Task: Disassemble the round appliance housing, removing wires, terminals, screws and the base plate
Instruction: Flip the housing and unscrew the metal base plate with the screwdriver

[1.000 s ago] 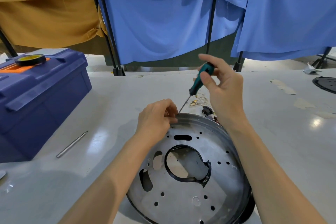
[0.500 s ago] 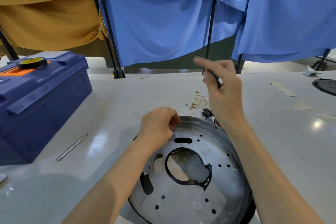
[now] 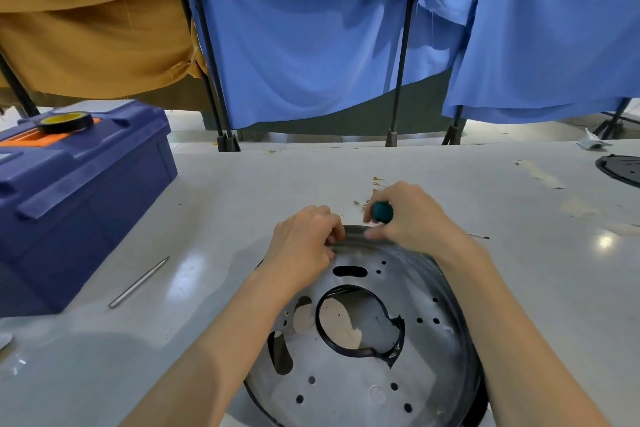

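Because your left hand [image 3: 304,246] curls its fingers over the far rim of the round silver-grey metal housing [image 3: 346,392], the part is braced against whatever push the tool gives. That is probably why you grip it there rather than lower down. Your right hand [image 3: 415,222] is wrapped around the green-handled screwdriver [image 3: 382,211], with the rounded butt of the handle pointing back at you. The shaft and tip are hidden behind hand and rim, so you cannot tell from here whether the tip sits in a screw.

The housing lies on the glossy white table [image 3: 242,191] directly in front of you, its perforated plate facing up. Your left fingertips touch the far rim, and your right fingers rest just beside them on the same stretch of edge. The small brass terminals [image 3: 375,189] lie on the table just beyond your right hand, apart from the housing.
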The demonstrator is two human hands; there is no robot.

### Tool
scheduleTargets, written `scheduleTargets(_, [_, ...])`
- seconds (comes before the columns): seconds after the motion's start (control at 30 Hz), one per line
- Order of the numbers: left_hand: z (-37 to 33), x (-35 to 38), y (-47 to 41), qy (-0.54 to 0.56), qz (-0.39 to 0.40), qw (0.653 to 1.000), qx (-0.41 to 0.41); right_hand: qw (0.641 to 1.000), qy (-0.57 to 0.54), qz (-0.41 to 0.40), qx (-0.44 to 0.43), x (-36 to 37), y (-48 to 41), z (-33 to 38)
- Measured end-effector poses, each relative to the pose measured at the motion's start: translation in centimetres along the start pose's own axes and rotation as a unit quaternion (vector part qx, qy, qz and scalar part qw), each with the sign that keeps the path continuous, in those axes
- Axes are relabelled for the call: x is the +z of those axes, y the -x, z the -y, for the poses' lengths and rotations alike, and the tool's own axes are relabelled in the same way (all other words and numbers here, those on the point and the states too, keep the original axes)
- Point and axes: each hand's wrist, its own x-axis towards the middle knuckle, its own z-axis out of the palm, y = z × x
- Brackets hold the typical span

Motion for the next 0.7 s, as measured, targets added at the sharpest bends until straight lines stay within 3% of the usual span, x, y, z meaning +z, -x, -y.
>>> scheduleTargets(0.1, [0.02,0.09,-0.01,-0.057,-0.014,0.998,0.018,0.997,-0.018,0.070,-0.025,-0.12,0.10,-0.32])
scheduleTargets(0.27, [0.06,0.08,-0.05,-0.110,-0.004,0.994,0.007,0.994,-0.045,0.078,-0.060,-0.11,0.35,0.12])
scheduleTargets(0.5, [-0.01,0.29,-0.07,-0.166,0.009,0.985,0.034,0.991,0.044,0.122,-0.030,0.44,0.11,0.27])
scheduleTargets(0.7, [-0.24,0.35,0.07,-0.198,0.006,0.979,0.052,0.990,0.044,0.131,-0.018,0.63,-0.03,0.10])
